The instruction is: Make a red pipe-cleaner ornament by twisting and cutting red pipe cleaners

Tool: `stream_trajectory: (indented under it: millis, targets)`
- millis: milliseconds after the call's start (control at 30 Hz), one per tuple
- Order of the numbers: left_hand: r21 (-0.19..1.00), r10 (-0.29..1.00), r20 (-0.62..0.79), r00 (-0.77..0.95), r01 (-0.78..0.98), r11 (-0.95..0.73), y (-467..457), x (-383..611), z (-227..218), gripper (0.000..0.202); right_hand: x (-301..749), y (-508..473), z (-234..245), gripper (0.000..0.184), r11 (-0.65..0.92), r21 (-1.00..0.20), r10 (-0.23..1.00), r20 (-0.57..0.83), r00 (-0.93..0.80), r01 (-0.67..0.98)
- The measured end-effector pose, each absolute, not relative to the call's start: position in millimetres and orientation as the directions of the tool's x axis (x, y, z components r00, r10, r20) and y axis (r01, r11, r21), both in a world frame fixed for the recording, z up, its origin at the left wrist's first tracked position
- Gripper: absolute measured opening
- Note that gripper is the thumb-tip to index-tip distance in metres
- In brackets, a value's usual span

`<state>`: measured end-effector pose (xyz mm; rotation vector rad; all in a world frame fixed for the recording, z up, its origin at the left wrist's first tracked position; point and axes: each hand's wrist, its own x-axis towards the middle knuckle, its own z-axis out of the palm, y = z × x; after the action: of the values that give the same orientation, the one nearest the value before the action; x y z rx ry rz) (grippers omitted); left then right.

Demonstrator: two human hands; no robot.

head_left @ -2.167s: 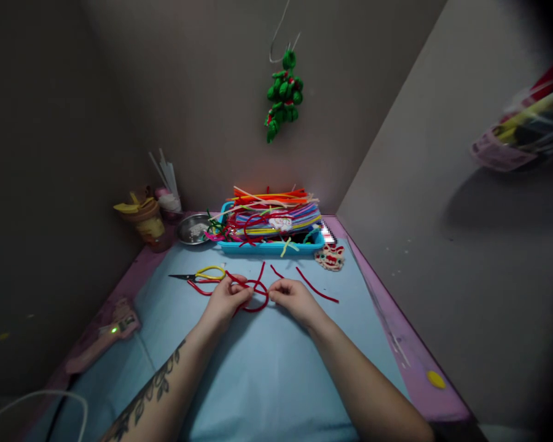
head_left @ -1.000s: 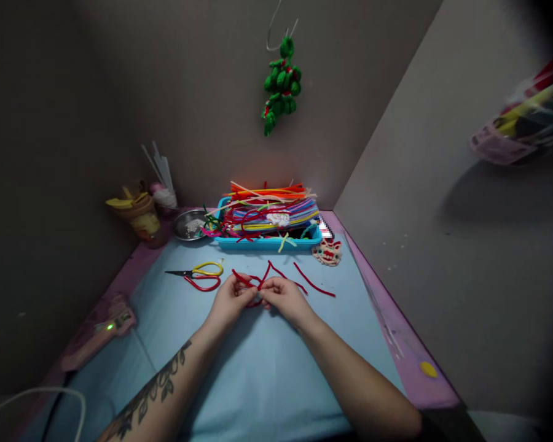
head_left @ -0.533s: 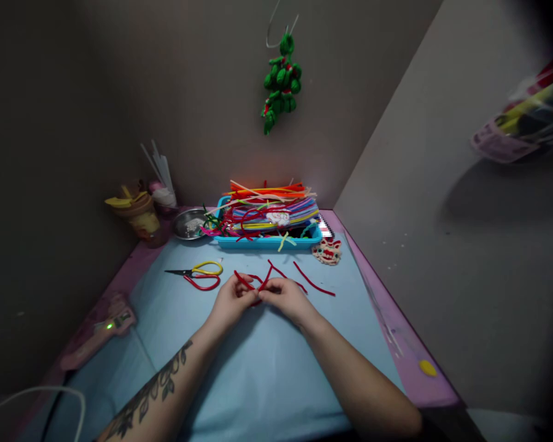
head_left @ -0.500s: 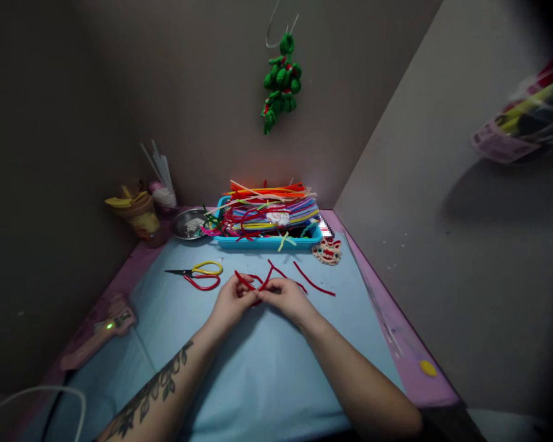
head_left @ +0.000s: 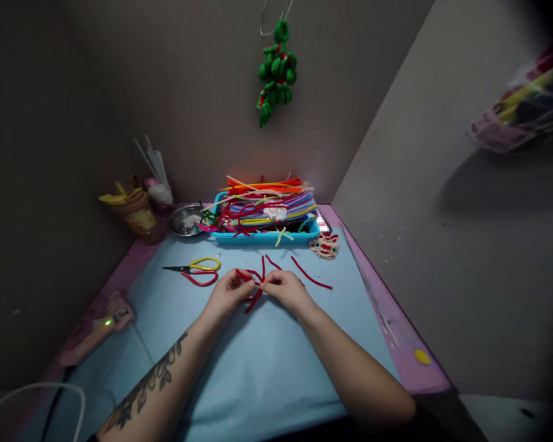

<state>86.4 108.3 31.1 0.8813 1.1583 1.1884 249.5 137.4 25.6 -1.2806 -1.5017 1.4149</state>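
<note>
Both hands meet over the blue table cover [head_left: 267, 356]. My left hand [head_left: 230, 290] is closed in a pinch on red pipe cleaners [head_left: 254, 301], whose ends poke out above and below the fingers. Pressed close beside it, my right hand [head_left: 283, 288] pinches the same red strands near where they cross. The fingertips hide how the strands join. One loose red pipe cleaner [head_left: 311, 275] lies to the right, and another runs partly under my right hand. Left of my hands rest scissors [head_left: 193, 271] with one yellow and one red handle loop.
Behind my hands stands a blue tray [head_left: 267, 239] heaped with colourful pipe cleaners. A metal bowl [head_left: 184, 232] is left of it, a crafted face piece [head_left: 325, 247] right. A pink glue gun [head_left: 99, 328] with a green light lies at left. A green ornament [head_left: 277, 73] hangs on the wall.
The red strands between my hands have shifted: one end now stands upright and others point down toward me. My fingers have moved slightly. The whole view has shifted a little.
</note>
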Motion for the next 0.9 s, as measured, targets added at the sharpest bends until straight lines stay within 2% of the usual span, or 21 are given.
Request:
stream_trajectory:
  millis: [133, 400, 533, 700, 900]
  targets:
    - [0.96, 0.977, -0.201, -0.068, -0.213, 0.183, 110.2, 83.1, 32.5, 0.029, 249.4, 137.8, 24.4, 0.019, -0.1, -0.98, 0.96, -0.141, -0.242, 0.171]
    - [0.953, 0.97, -0.228, -0.089, -0.227, 0.203, 109.6, 82.6, 31.9, 0.029, 248.3, 138.7, 24.3, 0.02, -0.181, -0.981, 0.955, -0.192, -0.228, 0.067]
    - [0.945, 0.972, -0.235, -0.02, -0.239, 0.223, 109.4, 84.0, 31.1, 0.033, 246.9, 137.9, 23.6, 0.018, -0.14, -0.988, 0.964, -0.152, -0.218, 0.07]
    - [0.968, 0.971, -0.213, 0.104, -0.113, 0.224, 108.6, 87.4, 28.5, 0.038, 243.1, 134.5, 22.7, 0.013, -0.046, -0.993, 0.963, -0.074, -0.257, 0.113]
    - [0.976, 0.974, -0.202, 0.104, -0.054, 0.209, 108.0, 88.8, 30.5, 0.036, 242.4, 134.7, 20.7, 0.015, -0.046, -0.991, 0.955, -0.08, -0.285, 0.125]
